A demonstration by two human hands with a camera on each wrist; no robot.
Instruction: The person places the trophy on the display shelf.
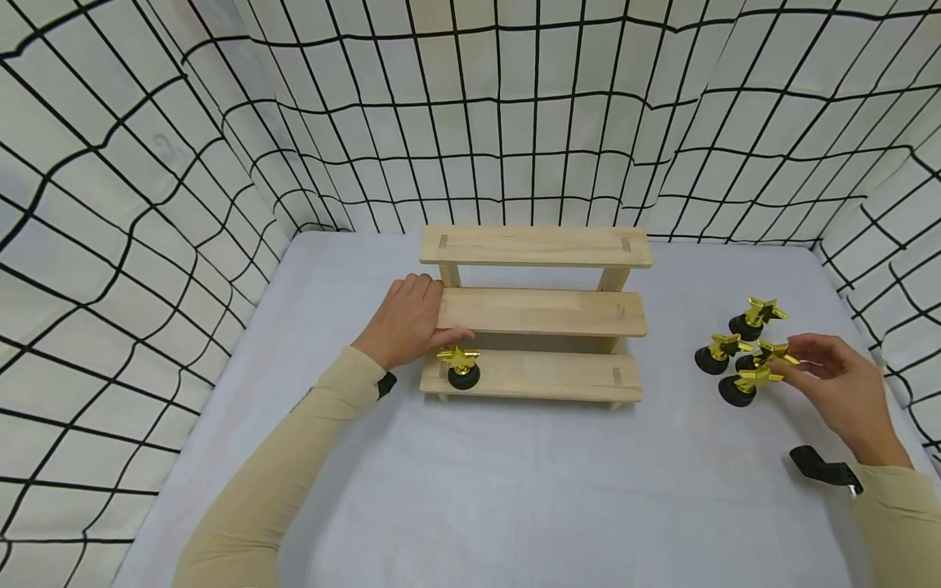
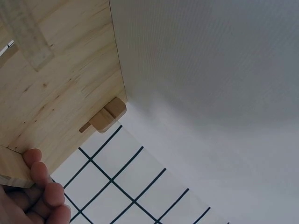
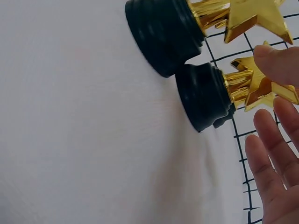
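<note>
A three-step wooden display shelf (image 1: 540,310) stands on the white-covered table. My left hand (image 1: 412,318) grips the left end of its middle step; in the left wrist view the fingers (image 2: 53,193) curl round the board's edge. On the bottom step's left end stands a small gold star trophy (image 1: 461,377) with a black base. Several matching trophies cluster to the right, among them a near one (image 1: 738,390). There my right hand (image 1: 845,392) pinches the star of one trophy (image 3: 205,95) between thumb and forefinger, its other fingers loosely extended. Its base is upright among the others.
A black grid net (image 1: 515,122) over white walls encloses the table at the back and both sides. Two more trophies, the back one (image 1: 748,327) and the left one (image 1: 711,359), stand close beside the pinched one. White cloth (image 1: 515,490) covers the tabletop.
</note>
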